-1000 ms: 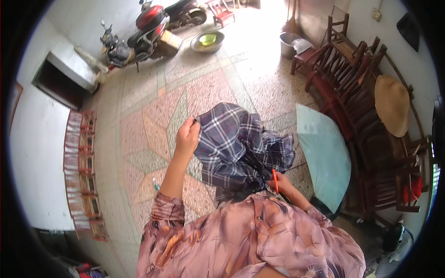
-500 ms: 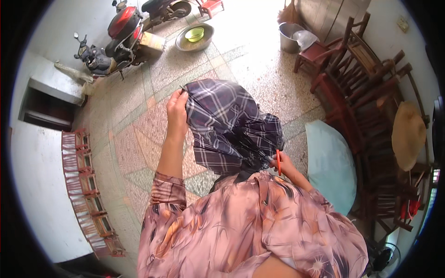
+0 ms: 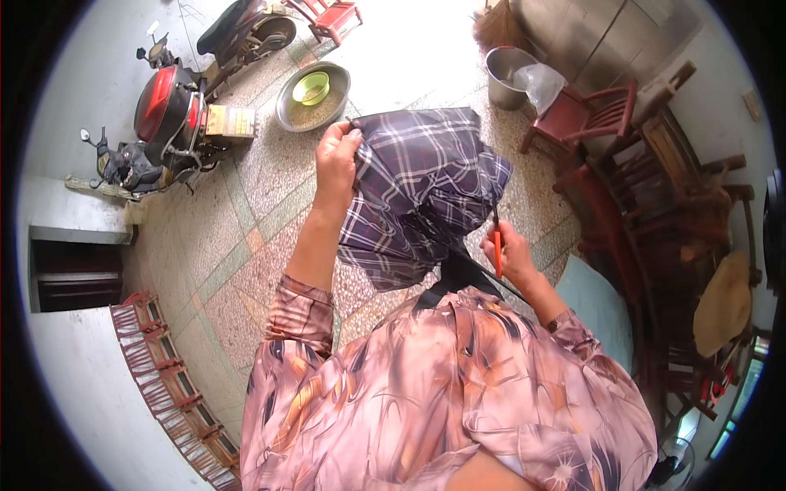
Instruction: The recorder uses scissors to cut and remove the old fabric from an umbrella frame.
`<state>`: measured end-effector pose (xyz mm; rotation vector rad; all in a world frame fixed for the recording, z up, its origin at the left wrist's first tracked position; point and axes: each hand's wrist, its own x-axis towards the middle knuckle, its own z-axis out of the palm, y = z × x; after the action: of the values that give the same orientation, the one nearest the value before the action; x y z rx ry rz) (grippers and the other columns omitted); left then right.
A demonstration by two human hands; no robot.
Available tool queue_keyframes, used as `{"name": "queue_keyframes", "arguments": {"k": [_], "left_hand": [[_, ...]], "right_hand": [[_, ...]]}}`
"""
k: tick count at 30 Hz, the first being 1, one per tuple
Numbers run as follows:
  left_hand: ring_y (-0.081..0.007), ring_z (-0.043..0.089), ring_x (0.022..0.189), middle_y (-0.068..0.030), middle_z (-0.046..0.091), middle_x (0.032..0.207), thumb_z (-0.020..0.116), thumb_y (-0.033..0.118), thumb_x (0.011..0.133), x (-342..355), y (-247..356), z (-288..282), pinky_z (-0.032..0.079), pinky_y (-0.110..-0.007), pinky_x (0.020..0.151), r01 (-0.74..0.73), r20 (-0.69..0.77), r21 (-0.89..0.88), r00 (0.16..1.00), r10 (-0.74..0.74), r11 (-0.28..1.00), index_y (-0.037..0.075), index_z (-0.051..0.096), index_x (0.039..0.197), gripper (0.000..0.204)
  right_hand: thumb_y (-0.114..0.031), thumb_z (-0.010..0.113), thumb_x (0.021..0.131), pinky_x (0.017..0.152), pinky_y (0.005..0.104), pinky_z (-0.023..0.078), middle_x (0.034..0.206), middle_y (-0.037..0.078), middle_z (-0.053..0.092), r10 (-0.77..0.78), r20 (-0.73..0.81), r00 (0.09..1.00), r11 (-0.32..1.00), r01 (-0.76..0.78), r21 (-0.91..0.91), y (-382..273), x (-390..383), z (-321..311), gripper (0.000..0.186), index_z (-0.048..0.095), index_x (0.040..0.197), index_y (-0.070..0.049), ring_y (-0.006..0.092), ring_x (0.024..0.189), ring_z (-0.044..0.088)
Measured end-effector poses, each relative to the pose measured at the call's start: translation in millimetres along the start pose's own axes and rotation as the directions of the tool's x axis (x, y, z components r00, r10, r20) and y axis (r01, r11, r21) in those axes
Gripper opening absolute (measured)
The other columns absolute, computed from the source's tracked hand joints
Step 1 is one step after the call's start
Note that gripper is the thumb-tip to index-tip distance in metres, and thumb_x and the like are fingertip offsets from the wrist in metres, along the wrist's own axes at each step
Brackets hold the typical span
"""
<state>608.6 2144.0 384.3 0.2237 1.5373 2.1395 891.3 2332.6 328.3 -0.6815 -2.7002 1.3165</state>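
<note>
A dark plaid cloth (image 3: 417, 155) with white lines, which looks like an umbrella canopy, hangs in folds before me. My left hand (image 3: 336, 168) is closed on its upper left corner, where a small dark tip sticks out. At the cloth's right edge my right hand (image 3: 514, 255) grips orange-handled scissors (image 3: 498, 250), their dark blades pointing up against the fabric. Their blade ends are hard to make out. Below the cloth, a thin black rod (image 3: 491, 274) slants toward my right forearm, beside a black strap (image 3: 452, 278) near my chest.
Pale blue sheeting (image 3: 594, 307) lies to the right, by dark wooden chairs (image 3: 610, 221) and a straw hat (image 3: 723, 303). A metal basin (image 3: 286, 114) holding a green bowl (image 3: 311, 88), a metal bucket (image 3: 506, 88) and a scooter (image 3: 155, 123) stand farther off. Small chairs (image 3: 176, 385) line the left wall.
The plaid cloth is raised and moved slightly right with my left hand. My right hand and the scissors have come up along its right edge. The view has shifted.
</note>
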Motion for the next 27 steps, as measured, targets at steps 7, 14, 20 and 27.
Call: {"name": "queue_keyframes", "arguments": {"k": [7, 14, 20, 27], "left_hand": [[-0.003, 0.045, 0.077, 0.0025, 0.053, 0.085, 0.052, 0.007, 0.089, 75.2, -7.8, 49.0, 0.037, -0.017, 0.069, -0.063, 0.074, 0.307, 0.996, 0.042, 0.95, 0.0, 0.055, 0.102, 0.015], [-0.0037, 0.043, 0.063, 0.0035, 0.051, 0.071, 0.05, 0.009, 0.091, 130.8, 5.6, 60.0, 0.036, -0.021, 0.055, -0.164, 0.086, 0.307, 0.986, 0.144, 0.937, 0.001, 0.053, 0.098, 0.011], [-0.0116, 0.049, 0.055, -0.0048, 0.055, 0.062, 0.054, 0.01, 0.09, 223.8, 17.2, 38.7, 0.041, -0.028, 0.05, -0.347, 0.077, 0.58, 0.924, 0.374, 0.737, 0.0, 0.055, 0.093, 0.011], [-0.014, 0.054, 0.058, -0.0077, 0.059, 0.067, 0.056, 0.011, 0.087, 368.2, -34.4, -32.8, 0.045, -0.031, 0.056, -0.153, -0.135, 0.588, 0.95, 0.283, 0.795, 0.0, 0.057, 0.089, 0.011]], "right_hand": [[-0.006, 0.06, 0.081, 0.069, 0.0315, 0.052, 0.088, 0.013, 0.065, -0.244, -0.142, 0.959, 0.861, 0.282, 0.424, -75.2, 160.5, 21.8, 0.023, 0.052, 0.102, -0.002, 0.0237, 0.077, 0.066], [-0.009, 0.06, 0.083, 0.069, 0.0301, 0.048, 0.082, 0.007, 0.059, -0.308, -0.166, 0.937, 0.815, 0.35, 0.462, -97.0, 266.6, 24.4, 0.022, 0.049, 0.101, -0.003, 0.0173, 0.075, 0.059], [-0.014, 0.061, 0.085, 0.054, 0.0222, 0.039, 0.068, -0.003, 0.046, -0.16, 0.001, 0.987, 0.769, 0.124, 0.627, -79.6, 350.8, 28.5, 0.015, 0.048, 0.086, -0.007, 0.0064, 0.062, 0.043], [-0.003, 0.052, 0.085, 0.041, 0.0241, 0.036, 0.051, 0.002, 0.045, -0.021, -0.159, 0.987, 0.384, 0.155, 0.91, -61.8, 436.4, -17.2, 0.013, 0.047, 0.074, -0.007, 0.0117, 0.042, 0.045]]}}
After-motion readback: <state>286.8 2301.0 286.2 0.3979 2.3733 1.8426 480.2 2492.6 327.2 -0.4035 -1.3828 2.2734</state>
